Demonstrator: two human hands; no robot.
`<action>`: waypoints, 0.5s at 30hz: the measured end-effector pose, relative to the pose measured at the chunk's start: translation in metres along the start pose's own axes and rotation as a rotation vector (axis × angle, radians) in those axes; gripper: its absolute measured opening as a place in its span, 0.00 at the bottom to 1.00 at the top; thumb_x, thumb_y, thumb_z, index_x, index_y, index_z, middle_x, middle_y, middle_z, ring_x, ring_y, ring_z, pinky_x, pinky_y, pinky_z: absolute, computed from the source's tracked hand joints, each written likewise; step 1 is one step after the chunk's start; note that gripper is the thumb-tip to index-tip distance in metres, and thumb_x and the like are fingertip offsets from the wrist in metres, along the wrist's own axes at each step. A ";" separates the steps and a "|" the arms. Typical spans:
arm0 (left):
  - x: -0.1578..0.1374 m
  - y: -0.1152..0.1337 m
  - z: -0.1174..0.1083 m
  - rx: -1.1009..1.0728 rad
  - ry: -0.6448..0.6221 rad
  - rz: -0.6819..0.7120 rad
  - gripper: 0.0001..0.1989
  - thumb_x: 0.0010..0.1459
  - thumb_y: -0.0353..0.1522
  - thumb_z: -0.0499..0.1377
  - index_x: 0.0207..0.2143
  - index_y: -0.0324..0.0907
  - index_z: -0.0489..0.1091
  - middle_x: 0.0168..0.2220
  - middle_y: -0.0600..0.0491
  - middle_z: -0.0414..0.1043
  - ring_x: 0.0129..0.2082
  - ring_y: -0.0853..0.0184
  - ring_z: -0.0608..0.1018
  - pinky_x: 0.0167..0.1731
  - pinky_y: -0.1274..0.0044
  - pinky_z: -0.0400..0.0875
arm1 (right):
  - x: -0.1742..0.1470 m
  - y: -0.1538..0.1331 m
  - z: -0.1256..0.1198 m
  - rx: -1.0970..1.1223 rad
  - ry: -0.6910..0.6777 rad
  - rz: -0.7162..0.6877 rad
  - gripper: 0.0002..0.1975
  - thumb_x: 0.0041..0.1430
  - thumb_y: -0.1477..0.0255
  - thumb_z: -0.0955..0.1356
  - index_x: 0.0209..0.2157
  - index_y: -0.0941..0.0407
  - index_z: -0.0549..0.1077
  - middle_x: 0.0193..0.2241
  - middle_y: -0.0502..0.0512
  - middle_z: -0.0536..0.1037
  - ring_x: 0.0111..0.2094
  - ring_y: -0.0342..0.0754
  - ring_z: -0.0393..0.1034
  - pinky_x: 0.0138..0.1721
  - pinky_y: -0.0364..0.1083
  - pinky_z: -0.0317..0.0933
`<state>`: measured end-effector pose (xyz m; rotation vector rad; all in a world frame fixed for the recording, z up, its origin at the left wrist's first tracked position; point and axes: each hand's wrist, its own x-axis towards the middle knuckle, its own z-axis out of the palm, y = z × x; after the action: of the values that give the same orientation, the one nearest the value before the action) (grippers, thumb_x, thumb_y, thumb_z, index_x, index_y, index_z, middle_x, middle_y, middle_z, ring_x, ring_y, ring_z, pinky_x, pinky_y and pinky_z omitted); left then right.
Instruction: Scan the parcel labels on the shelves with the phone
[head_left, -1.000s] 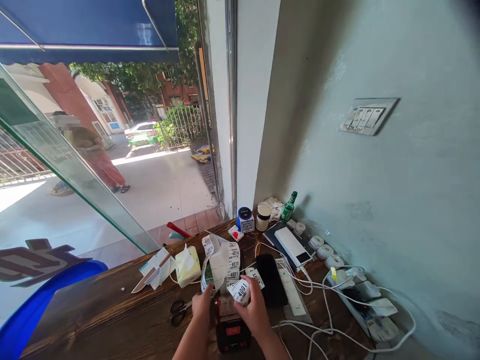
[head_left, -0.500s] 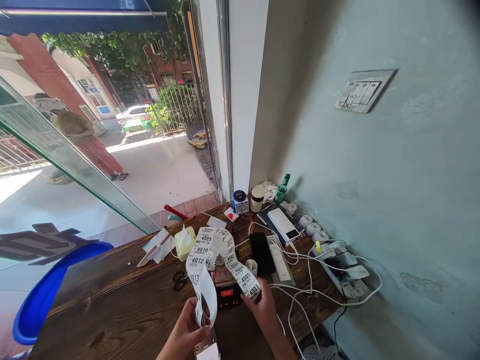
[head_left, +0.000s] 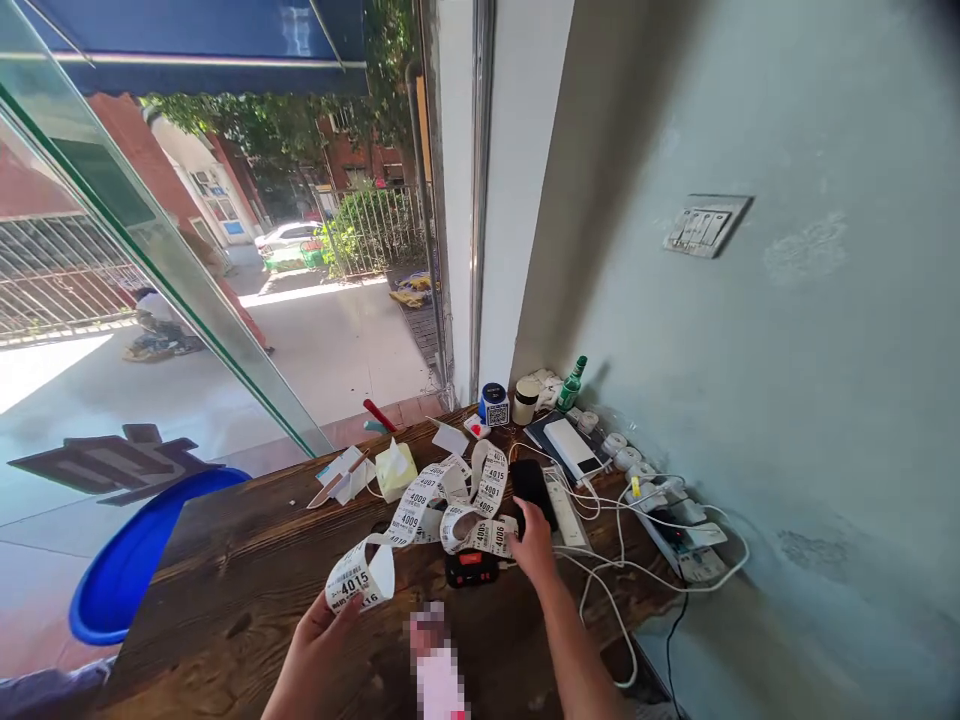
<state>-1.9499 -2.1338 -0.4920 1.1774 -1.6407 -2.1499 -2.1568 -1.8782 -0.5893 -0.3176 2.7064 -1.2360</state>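
Pinching numbered label strip [head_left: 411, 515], heaped toward twelve o'clock from black-and-red device [head_left: 469, 571], with left hand [head_left: 319, 628] at eight; touching it with right hand [head_left: 535, 545] at two, cannot tell if gripping. Could kink or tear if pulled through crossed loops.

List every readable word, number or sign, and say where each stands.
On the curling white paper label strip:
"4007"
"4008"
"4009"
"4014"
"4015" (twice)
"4001"
"4002"
"4005"
"4006"
Too small, blurred or hidden: its other print; print on the blue-and-white box.
Large dark lettering at left: unreadable.
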 end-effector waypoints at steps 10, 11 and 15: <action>-0.001 -0.003 -0.056 -0.066 -0.042 -0.070 0.18 0.36 0.34 0.74 0.32 0.40 0.76 0.34 0.48 0.80 0.38 0.56 0.81 0.42 0.70 0.76 | 0.010 -0.028 -0.002 -0.227 -0.130 0.164 0.14 0.59 0.67 0.69 0.44 0.58 0.71 0.47 0.57 0.74 0.48 0.53 0.69 0.49 0.59 0.65; 0.001 0.000 -0.064 -0.073 -0.037 -0.050 0.16 0.37 0.32 0.73 0.32 0.40 0.75 0.33 0.48 0.80 0.37 0.57 0.81 0.40 0.70 0.77 | 0.006 -0.032 -0.003 -0.201 -0.107 0.173 0.14 0.59 0.67 0.69 0.45 0.58 0.71 0.46 0.57 0.74 0.47 0.53 0.70 0.48 0.58 0.66; 0.005 0.020 -0.089 -0.076 -0.013 0.018 0.13 0.40 0.31 0.71 0.30 0.40 0.74 0.30 0.48 0.79 0.33 0.60 0.81 0.34 0.73 0.78 | -0.024 -0.060 0.015 0.004 -0.142 0.137 0.14 0.61 0.65 0.67 0.45 0.58 0.71 0.40 0.54 0.77 0.38 0.48 0.74 0.39 0.51 0.71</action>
<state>-1.8986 -2.2092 -0.4828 1.1251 -1.5540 -2.1920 -2.1224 -1.9210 -0.5527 -0.2071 2.5582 -1.1357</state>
